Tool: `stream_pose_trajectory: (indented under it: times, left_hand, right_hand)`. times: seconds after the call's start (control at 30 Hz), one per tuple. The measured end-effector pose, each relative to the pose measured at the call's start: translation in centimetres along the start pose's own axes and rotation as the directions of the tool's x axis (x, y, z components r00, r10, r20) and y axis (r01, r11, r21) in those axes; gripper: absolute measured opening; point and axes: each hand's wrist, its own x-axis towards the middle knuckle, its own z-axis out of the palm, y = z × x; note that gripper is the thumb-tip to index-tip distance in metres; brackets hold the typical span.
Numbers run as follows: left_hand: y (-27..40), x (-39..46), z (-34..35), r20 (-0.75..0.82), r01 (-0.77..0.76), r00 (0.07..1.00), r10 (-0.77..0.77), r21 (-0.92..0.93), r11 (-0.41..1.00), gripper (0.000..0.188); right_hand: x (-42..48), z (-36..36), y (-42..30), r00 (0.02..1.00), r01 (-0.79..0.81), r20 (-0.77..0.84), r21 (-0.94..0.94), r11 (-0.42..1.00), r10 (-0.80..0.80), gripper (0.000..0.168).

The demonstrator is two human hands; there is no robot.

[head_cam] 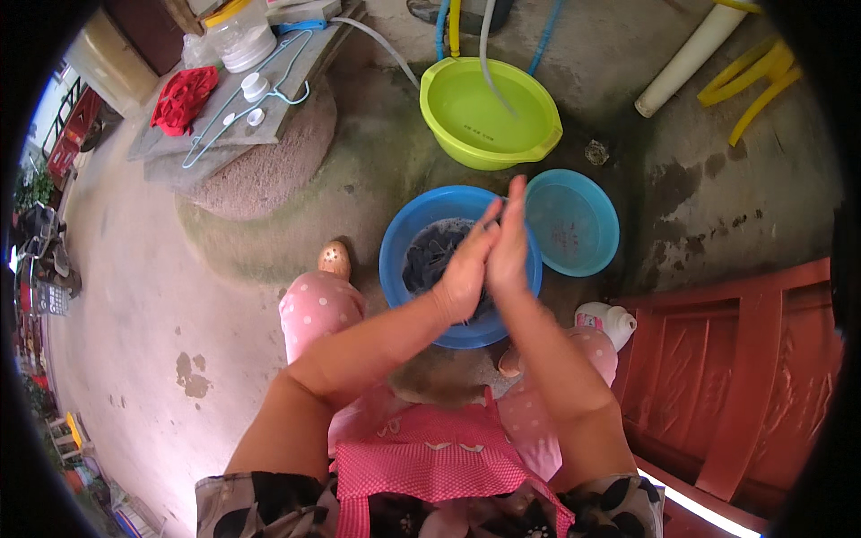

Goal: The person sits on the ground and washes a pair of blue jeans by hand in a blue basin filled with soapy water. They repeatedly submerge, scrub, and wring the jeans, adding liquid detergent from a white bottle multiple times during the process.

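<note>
Above the right part of a blue plastic basin point(392, 252), my left hand point(467, 269) and my right hand point(508, 245) are pressed together palm to palm, fingers pointing away from me. No object shows between them, though the space between the palms is hidden. Dark wet cloth point(430, 255) lies in sudsy water in the basin, partly covered by my hands. A light blue basin point(609, 232) with water stands close on the right. Behind them is a lime green basin point(434, 128) holding water, a pale hose point(489, 74) running into it.
At the upper left, a stone slab point(269, 128) bears a blue clothes hanger point(229, 128), red cloth point(183, 101), white caps point(254, 87) and a yellow-lidded jar point(242, 44). A white bottle point(609, 323) lies by my right leg, beside a red door point(733, 376). A pale pipe point(693, 60) is upper right.
</note>
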Motion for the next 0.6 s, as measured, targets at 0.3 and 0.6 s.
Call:
stream_pose_trajectory:
  times: [0.3, 0.6]
  left_hand:
    - [0.8, -0.1, -0.1, -0.050, 0.017, 0.999, -0.018, -0.018, 1.000, 0.057]
    - [-0.2, 2.2, -1.8, -0.310, 0.029, 0.950, -0.036, -0.026, 0.999, 0.051]
  right_hand:
    - [0.1, 0.7, -1.3, 0.997, -0.056, -0.062, -0.017, 0.998, 0.055, 0.068]
    - [-2.6, 0.2, 0.2, 1.000, 0.010, 0.016, -0.164, 0.986, -0.007, 0.064]
